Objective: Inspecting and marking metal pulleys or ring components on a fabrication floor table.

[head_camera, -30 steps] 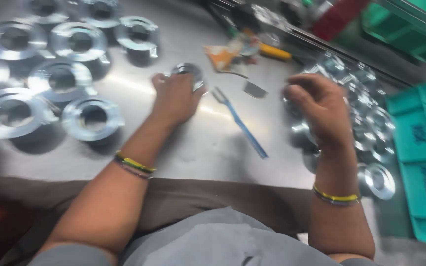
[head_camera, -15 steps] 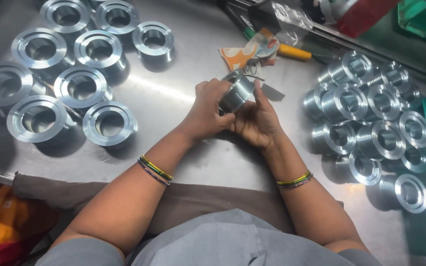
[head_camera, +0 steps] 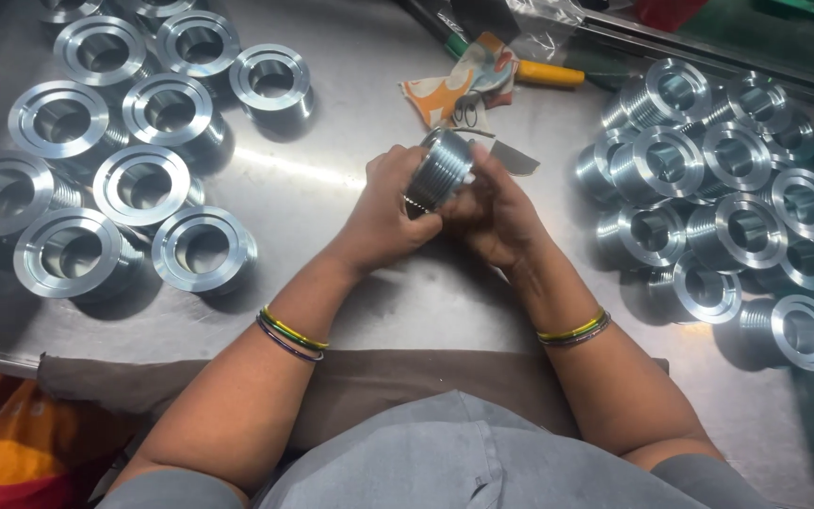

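Together our left hand [head_camera: 383, 212] and right hand [head_camera: 492, 217] clasp one threaded metal ring [head_camera: 437, 170] tilted on edge above the steel table [head_camera: 332, 170], apparently so its grooves face us.

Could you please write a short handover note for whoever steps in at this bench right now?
Left hand and right hand: both grip one threaded metal ring, held tilted above the steel table.
Left of the hands: a group of flanged rings standing flange up, spaced apart.
Right of the hands: a crowded pile of threaded rings, several lying on their sides.
Behind the hands: a patterned cloth and a yellow-handled tool.
Done and left: the pictures show only the one ring in hand; which group is finished cannot be told.
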